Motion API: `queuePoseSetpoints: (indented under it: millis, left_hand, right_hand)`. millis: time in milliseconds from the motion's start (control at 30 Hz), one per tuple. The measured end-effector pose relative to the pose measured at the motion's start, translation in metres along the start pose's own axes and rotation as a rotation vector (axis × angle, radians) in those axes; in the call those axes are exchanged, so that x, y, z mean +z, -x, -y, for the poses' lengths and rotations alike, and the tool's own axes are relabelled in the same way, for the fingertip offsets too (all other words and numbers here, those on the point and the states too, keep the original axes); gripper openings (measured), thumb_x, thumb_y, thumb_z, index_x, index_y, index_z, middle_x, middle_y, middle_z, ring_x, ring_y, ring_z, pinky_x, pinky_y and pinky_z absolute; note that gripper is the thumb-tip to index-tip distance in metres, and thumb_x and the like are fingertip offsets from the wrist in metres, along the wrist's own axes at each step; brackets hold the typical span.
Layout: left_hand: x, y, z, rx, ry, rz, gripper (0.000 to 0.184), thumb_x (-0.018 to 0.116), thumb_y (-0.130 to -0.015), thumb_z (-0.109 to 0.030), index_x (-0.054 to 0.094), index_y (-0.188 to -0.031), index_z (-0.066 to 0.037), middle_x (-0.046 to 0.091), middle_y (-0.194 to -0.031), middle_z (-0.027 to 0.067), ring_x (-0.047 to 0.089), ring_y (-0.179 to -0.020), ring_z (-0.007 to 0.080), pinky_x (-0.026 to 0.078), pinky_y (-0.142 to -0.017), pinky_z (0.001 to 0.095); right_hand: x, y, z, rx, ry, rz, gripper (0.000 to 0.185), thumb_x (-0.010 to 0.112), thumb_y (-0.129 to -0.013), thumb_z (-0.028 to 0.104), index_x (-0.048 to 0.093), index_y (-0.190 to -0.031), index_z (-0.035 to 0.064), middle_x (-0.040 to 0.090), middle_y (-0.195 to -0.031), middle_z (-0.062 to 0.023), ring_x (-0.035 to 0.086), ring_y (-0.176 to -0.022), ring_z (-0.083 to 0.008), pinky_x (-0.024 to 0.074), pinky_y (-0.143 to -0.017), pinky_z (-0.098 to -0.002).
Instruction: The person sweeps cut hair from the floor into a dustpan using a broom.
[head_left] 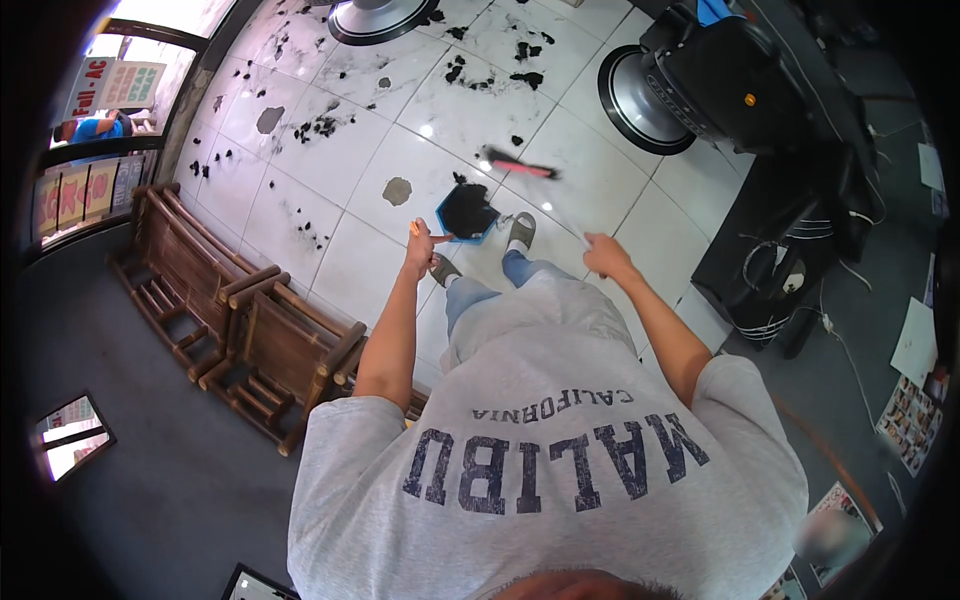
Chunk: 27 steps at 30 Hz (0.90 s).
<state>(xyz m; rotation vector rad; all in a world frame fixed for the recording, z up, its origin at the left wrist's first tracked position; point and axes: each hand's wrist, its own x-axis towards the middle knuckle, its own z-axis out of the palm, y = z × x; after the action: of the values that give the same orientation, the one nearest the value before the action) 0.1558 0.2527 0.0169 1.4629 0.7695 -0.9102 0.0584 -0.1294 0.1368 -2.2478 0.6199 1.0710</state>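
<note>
My left hand (424, 250) is closed around the handle of a blue dustpan (442, 228), with an orange bit showing at the fist. A large heap of black hair clippings (468, 211) fills the pan, which rests on the floor in front of my feet. My right hand (607, 257) is wrapped round the pale handle of a broom (525, 168). Its red-and-black head is beyond the dustpan, to the right, and looks slightly blurred. Clumps of black hair (320, 127) lie scattered over the white tiles.
Brown bamboo chairs (190, 275) line the left side by a glass door. A black salon chair (735, 90) on a round metal base (650, 98) stands at the right, near a black cabinet (790, 240) with loose cables. Another chair base (380, 15) is at the top.
</note>
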Motion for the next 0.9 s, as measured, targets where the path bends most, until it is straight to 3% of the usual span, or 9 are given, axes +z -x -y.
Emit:
queuePoseSetpoints:
  millis: [33,133,200,267,333,400,567,700,900]
  left_hand:
    - [0.001,0.001,-0.002,-0.004,-0.007,-0.024,0.062,0.025,-0.096,-0.066,0.04,-0.119,-0.01,0.051,-0.071,0.0042,0.029,-0.047,0.0103,0.034,-0.043,0.0258]
    - [0.002,-0.01,0.002,-0.072,-0.001,-0.07,0.064,0.029,-0.094,-0.067,0.043,-0.118,-0.01,0.032,-0.071,0.0006,0.033,-0.051,0.0108,0.035,-0.045,0.026]
    - [0.013,-0.008,-0.003,-0.067,0.025,-0.062,0.062,0.029,-0.094,-0.067,0.043,-0.117,-0.011,0.036,-0.073,0.0011,0.034,-0.053,0.0109,0.035,-0.045,0.0262]
    - [0.018,-0.006,-0.007,-0.064,0.026,-0.067,0.062,0.029,-0.094,-0.067,0.042,-0.117,-0.01,0.037,-0.074,0.0012,0.035,-0.054,0.0108,0.035,-0.045,0.0261]
    - [0.027,-0.01,-0.008,-0.066,0.017,-0.077,0.063,0.029,-0.094,-0.067,0.042,-0.117,-0.01,0.037,-0.075,0.0012,0.035,-0.054,0.0107,0.034,-0.045,0.0258]
    - [0.035,-0.006,-0.013,-0.058,0.003,-0.074,0.061,0.025,-0.096,-0.064,0.04,-0.117,-0.009,0.045,-0.076,0.003,0.034,-0.053,0.0102,0.033,-0.043,0.0244]
    - [0.041,-0.003,-0.009,-0.029,-0.018,-0.088,0.056,0.02,-0.098,-0.061,0.038,-0.113,-0.01,0.056,-0.08,0.0065,0.033,-0.05,0.0102,0.033,-0.041,0.0235]
    - [0.035,-0.004,-0.001,0.016,-0.025,-0.108,0.054,0.023,-0.097,-0.062,0.039,-0.104,-0.011,0.046,-0.072,0.0026,0.034,-0.05,0.0102,0.034,-0.042,0.0251]
    - [0.022,0.0,-0.001,-0.013,0.007,-0.114,0.055,0.027,-0.096,-0.065,0.044,-0.102,-0.012,0.033,-0.069,-0.0004,0.034,-0.05,0.0104,0.034,-0.043,0.0261]
  right_hand:
    - [-0.004,-0.022,-0.003,-0.02,-0.007,-0.011,0.051,0.05,-0.073,0.009,0.058,-0.122,-0.0032,0.068,-0.08,-0.0207,0.065,-0.052,-0.0268,0.0539,-0.054,-0.0367]
    - [-0.019,-0.083,0.004,-0.026,0.032,-0.041,0.041,0.052,-0.074,0.009,0.06,-0.112,-0.0053,0.068,-0.077,-0.0202,0.067,-0.056,-0.0268,0.0541,-0.055,-0.0368]
    - [-0.017,-0.107,0.012,0.005,0.059,-0.088,0.027,0.056,-0.073,0.009,0.064,-0.095,-0.006,0.069,-0.072,-0.0177,0.068,-0.058,-0.0276,0.0555,-0.059,-0.0388]
    - [0.005,-0.105,0.026,0.003,0.097,-0.055,0.028,0.057,-0.074,0.011,0.065,-0.097,-0.0046,0.069,-0.073,-0.0167,0.069,-0.062,-0.029,0.0561,-0.063,-0.0402]
    - [0.034,-0.085,0.042,-0.041,0.218,0.078,0.03,0.057,-0.076,0.013,0.066,-0.1,-0.0039,0.071,-0.083,-0.0177,0.071,-0.075,-0.0305,0.056,-0.071,-0.0422]
    - [0.069,-0.06,0.042,-0.124,0.299,-0.023,0.033,0.057,-0.077,0.015,0.067,-0.103,-0.0013,0.07,-0.095,-0.0196,0.069,-0.091,-0.0315,0.0545,-0.079,-0.0428]
    - [0.03,-0.013,0.046,-0.001,0.259,0.136,0.035,0.058,-0.076,0.016,0.066,-0.107,0.0015,0.068,-0.104,-0.0213,0.066,-0.101,-0.0342,0.0525,-0.084,-0.0439]
    - [-0.007,0.009,0.039,-0.026,0.183,0.095,0.038,0.056,-0.077,0.013,0.062,-0.113,0.0003,0.068,-0.103,-0.0225,0.066,-0.099,-0.036,0.0516,-0.085,-0.0453]
    - [0.002,-0.023,0.061,-0.185,0.401,-0.103,0.033,0.054,-0.079,0.009,0.062,-0.111,0.0003,0.068,-0.1,-0.0223,0.066,-0.097,-0.0351,0.0519,-0.082,-0.0457]
